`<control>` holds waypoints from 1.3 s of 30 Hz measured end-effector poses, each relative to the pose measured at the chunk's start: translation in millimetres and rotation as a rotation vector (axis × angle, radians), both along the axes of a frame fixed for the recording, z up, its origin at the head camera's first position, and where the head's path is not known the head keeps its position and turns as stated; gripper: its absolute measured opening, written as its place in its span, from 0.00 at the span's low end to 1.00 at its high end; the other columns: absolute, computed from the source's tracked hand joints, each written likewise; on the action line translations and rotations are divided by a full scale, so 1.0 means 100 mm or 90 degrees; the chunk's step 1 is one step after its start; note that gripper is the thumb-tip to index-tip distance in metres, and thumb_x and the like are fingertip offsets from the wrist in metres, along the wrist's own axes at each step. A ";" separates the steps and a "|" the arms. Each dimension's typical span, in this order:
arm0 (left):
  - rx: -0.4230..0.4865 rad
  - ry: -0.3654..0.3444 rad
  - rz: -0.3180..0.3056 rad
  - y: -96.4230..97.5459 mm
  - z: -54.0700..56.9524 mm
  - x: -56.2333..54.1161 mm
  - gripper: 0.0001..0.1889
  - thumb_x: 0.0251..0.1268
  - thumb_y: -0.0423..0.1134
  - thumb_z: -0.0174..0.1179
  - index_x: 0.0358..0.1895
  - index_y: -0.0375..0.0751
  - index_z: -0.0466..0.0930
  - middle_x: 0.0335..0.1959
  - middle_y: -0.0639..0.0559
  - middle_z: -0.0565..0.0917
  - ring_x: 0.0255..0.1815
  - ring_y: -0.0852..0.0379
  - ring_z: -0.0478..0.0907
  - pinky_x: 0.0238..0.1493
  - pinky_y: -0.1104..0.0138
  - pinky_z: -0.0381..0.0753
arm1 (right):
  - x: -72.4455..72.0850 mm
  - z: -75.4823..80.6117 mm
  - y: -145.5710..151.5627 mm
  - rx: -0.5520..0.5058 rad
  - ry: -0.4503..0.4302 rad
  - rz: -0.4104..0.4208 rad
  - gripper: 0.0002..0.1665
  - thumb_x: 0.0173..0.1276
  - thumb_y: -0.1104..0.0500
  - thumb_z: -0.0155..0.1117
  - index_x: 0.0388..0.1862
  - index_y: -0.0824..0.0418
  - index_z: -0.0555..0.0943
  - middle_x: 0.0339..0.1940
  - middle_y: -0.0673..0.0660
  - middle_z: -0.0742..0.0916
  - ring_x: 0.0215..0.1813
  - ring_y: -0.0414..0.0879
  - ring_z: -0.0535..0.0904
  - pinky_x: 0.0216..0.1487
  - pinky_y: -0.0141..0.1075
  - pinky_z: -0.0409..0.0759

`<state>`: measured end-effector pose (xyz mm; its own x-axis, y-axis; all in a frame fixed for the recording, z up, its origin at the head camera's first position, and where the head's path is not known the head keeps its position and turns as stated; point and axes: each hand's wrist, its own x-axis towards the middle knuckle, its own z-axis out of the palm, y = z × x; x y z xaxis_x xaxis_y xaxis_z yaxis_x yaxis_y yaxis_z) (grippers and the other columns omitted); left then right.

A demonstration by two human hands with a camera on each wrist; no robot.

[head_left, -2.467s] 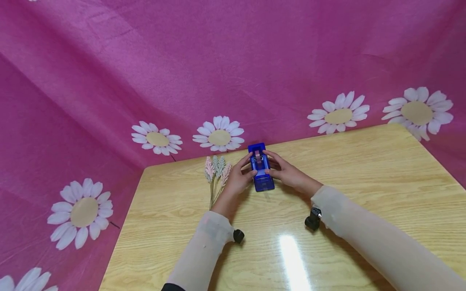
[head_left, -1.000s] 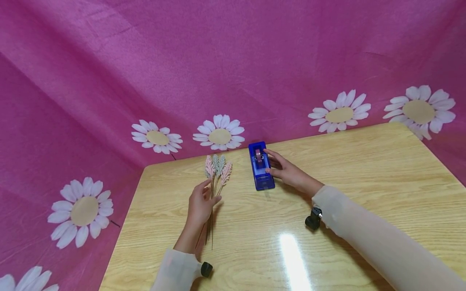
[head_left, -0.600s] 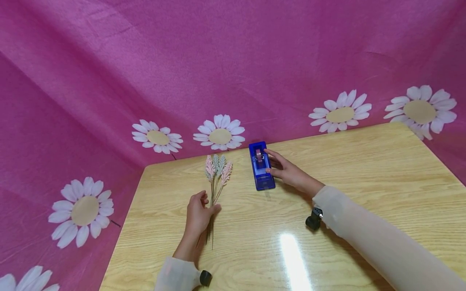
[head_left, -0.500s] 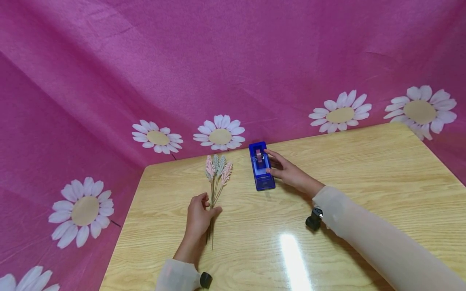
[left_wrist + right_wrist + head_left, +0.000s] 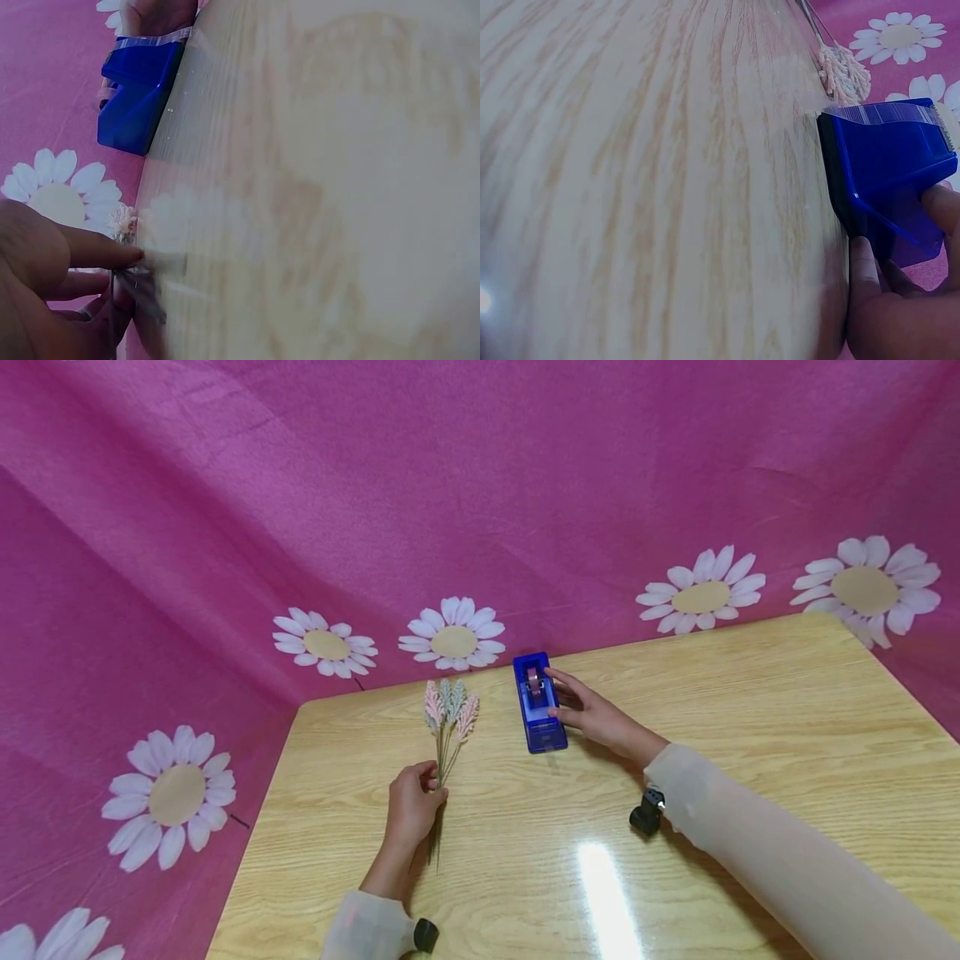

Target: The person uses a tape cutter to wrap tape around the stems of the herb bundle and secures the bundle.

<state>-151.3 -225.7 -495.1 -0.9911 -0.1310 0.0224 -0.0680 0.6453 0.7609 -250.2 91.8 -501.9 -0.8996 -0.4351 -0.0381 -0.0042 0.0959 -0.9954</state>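
Observation:
My left hand point(image 5: 411, 806) pinches the thin stems of a bunch of artificial flowers point(image 5: 450, 702) between thumb and fingers. Their pink and grey-green heads point toward the back of the table, and the stem ends stick out below the hand. In the left wrist view the fingers point(image 5: 97, 251) close on the stems, with one pink head behind them. A blue tape dispenser point(image 5: 540, 703) with a small roll stands to the right of the bunch. My right hand point(image 5: 600, 718) touches its right side, thumb and index finger spread along it. A clear strip point(image 5: 889, 112) shows at the dispenser's end.
The wood-grain table point(image 5: 525, 860) ends at the back against a magenta cloth point(image 5: 480, 510) printed with white daisies. A bright light reflection point(image 5: 607, 902) lies on the tabletop near the front.
My left hand has left the tape dispenser, moved left and down to the flowers, and closed on their stems. The right hand has stayed at the dispenser's side.

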 end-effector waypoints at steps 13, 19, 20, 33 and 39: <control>0.112 -0.032 0.047 -0.08 0.00 -0.04 0.16 0.61 0.18 0.64 0.53 0.24 0.85 0.42 0.37 0.89 0.38 0.57 0.82 0.35 0.77 0.78 | 0.01 0.03 -0.01 0.013 -0.006 -0.003 0.42 0.82 0.63 0.54 0.87 0.47 0.49 0.83 0.70 0.57 0.83 0.66 0.52 0.77 0.59 0.61; 0.241 -0.055 0.044 -0.12 0.02 -0.06 0.18 0.64 0.15 0.60 0.57 0.19 0.80 0.45 0.31 0.87 0.39 0.53 0.84 0.34 0.74 0.82 | 0.03 0.06 -0.01 0.024 -0.006 -0.007 0.43 0.82 0.62 0.54 0.87 0.46 0.49 0.83 0.70 0.58 0.83 0.65 0.52 0.77 0.59 0.60; 0.272 -0.064 0.045 -0.12 0.03 -0.06 0.18 0.65 0.15 0.59 0.58 0.19 0.79 0.45 0.30 0.86 0.38 0.54 0.84 0.32 0.73 0.83 | 0.03 0.06 -0.01 0.027 -0.008 -0.010 0.42 0.82 0.62 0.54 0.87 0.45 0.49 0.83 0.70 0.58 0.83 0.65 0.52 0.77 0.58 0.60; 0.316 -0.089 0.052 -0.14 0.09 -0.04 0.18 0.72 0.19 0.54 0.63 0.22 0.76 0.46 0.34 0.85 0.23 0.62 0.75 0.18 0.76 0.69 | 0.26 -0.01 -0.08 0.084 0.036 -0.155 0.29 0.82 0.59 0.57 0.78 0.63 0.68 0.69 0.69 0.79 0.72 0.61 0.73 0.73 0.53 0.70; 0.280 -0.072 0.050 -0.17 0.10 -0.03 0.16 0.75 0.23 0.54 0.62 0.22 0.78 0.39 0.39 0.85 0.31 0.60 0.78 0.26 0.77 0.73 | 0.47 0.04 -0.06 0.150 0.056 -0.181 0.17 0.80 0.59 0.58 0.60 0.69 0.79 0.51 0.65 0.86 0.53 0.54 0.81 0.55 0.43 0.79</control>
<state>-154.4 -242.7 -485.6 -0.9708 -0.1791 -0.1593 -0.2019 0.2524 0.9463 -203.4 86.1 -498.1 -0.9875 -0.1557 -0.0243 -0.0290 0.3316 -0.9430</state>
